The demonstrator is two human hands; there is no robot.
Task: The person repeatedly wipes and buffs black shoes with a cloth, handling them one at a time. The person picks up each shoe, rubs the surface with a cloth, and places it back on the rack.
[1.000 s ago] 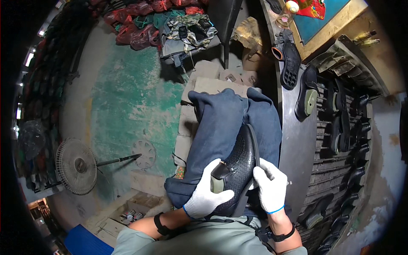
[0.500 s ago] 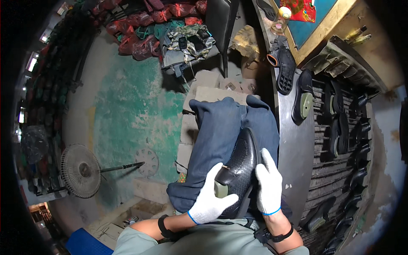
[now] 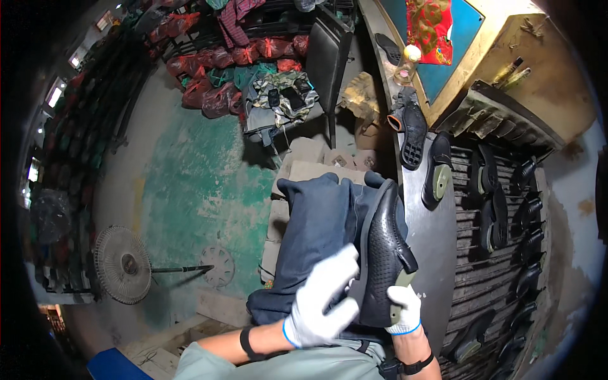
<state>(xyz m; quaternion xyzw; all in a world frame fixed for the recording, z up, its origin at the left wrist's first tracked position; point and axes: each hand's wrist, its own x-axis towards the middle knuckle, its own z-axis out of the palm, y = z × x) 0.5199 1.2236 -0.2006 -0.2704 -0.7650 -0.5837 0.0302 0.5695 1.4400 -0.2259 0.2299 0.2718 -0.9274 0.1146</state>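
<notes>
A black leather shoe (image 3: 382,253) with a woven-textured upper stands tilted over my lap, toe pointing away and its side turned up. A pale green shoe last (image 3: 405,278) shows at its opening. My right hand (image 3: 404,308), in a white glove, grips the shoe at the heel end, thumb on the last; its other fingers are hidden. To the left of the sole, my gloved left hand (image 3: 324,297) is slightly blurred, with thumb and fingers spread apart. A thin thread (image 3: 356,209) shows over my trousers beyond it.
At my right runs a metal-topped bench (image 3: 430,253) bearing a black shoe on a last (image 3: 438,171) and a dark sole (image 3: 413,139). Beyond it, a slatted rack (image 3: 484,272) holds several shoes. A fan (image 3: 123,265) stands left; a chair (image 3: 326,69) is ahead.
The shoe has been turned onto its side and shifted right. My left hand has come off it, while my right hand has moved down to the heel and last.
</notes>
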